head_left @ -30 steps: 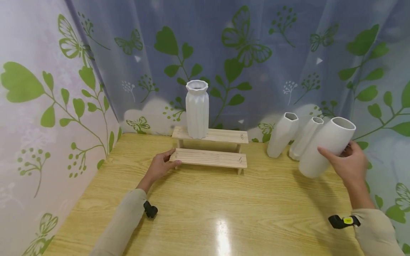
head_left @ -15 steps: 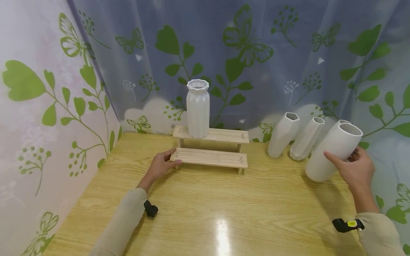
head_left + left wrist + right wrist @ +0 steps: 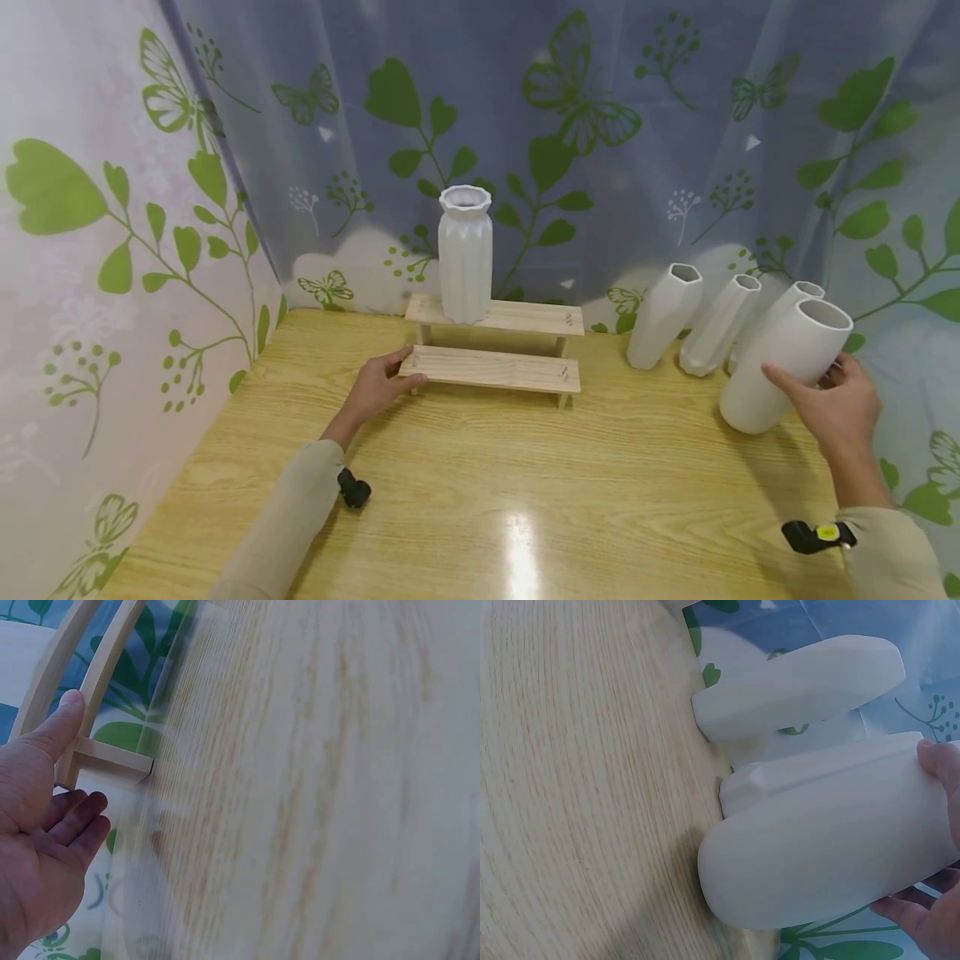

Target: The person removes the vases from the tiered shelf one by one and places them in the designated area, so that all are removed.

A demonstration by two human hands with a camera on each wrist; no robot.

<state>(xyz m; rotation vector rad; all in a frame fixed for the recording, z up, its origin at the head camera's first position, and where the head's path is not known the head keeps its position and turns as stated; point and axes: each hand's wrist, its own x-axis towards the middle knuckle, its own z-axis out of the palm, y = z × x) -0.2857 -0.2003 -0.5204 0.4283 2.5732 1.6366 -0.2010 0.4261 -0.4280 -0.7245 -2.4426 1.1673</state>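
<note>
In the head view my right hand [image 3: 843,408] grips a smooth white vase [image 3: 783,367], thumb on the near side and fingers around the far side. The vase leans to the right; whether its base touches the table I cannot tell. My left hand [image 3: 375,387] holds the left end of the lower board of a two-step wooden stand [image 3: 491,368]. In the left wrist view its thumb presses the board's edge, with the other fingers curled at the end. A fluted white vase [image 3: 467,267] with a scalloped rim stands upright on the upper step.
Left of the held vase are a faceted white vase [image 3: 663,321] and a ribbed white vase [image 3: 720,325]. Another white vase [image 3: 808,291] is partly hidden behind the held one. Patterned curtains [image 3: 600,167] border the wooden table [image 3: 465,483].
My right hand has drawn the smooth vase right and toward me, away from the ribbed one. The vase behind it has come into view. My left hand stays at the stand.
</note>
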